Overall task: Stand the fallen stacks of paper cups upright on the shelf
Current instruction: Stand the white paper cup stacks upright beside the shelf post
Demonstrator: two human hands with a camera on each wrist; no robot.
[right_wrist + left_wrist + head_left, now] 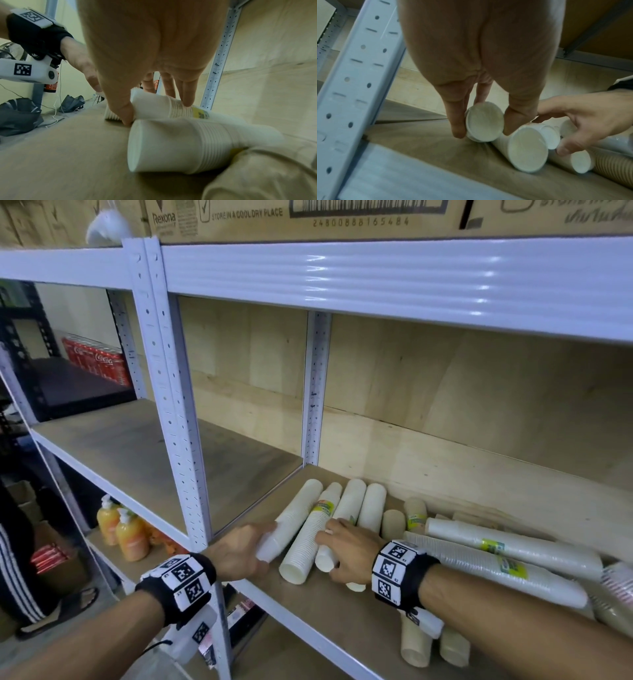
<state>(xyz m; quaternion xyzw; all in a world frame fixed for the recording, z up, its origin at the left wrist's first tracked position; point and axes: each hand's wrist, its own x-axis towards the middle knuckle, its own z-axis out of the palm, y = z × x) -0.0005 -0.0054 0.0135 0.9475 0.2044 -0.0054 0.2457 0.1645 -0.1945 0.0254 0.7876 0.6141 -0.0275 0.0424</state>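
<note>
Several white paper cup stacks lie on their sides on the wooden shelf board point(325, 621). My left hand point(265, 546) grips the near end of the leftmost stack point(298, 518); in the left wrist view my left hand point(485, 129) pinches that stack's round end point(483, 119) between thumb and fingers. My right hand point(329, 556) curls round the near end of the third stack point(352, 501); in the right wrist view my right hand point(157, 111) holds that stack point(150, 104) between thumb and fingers. Between the two lies another white stack point(305, 542).
More fallen stacks lie to the right: long white ones point(513, 546) and brown ones point(416, 642) at the front edge. A white perforated post point(171, 405) stands just left of my left hand. Orange bottles point(132, 537) sit on the lower shelf, cola cans point(99, 359) far left.
</note>
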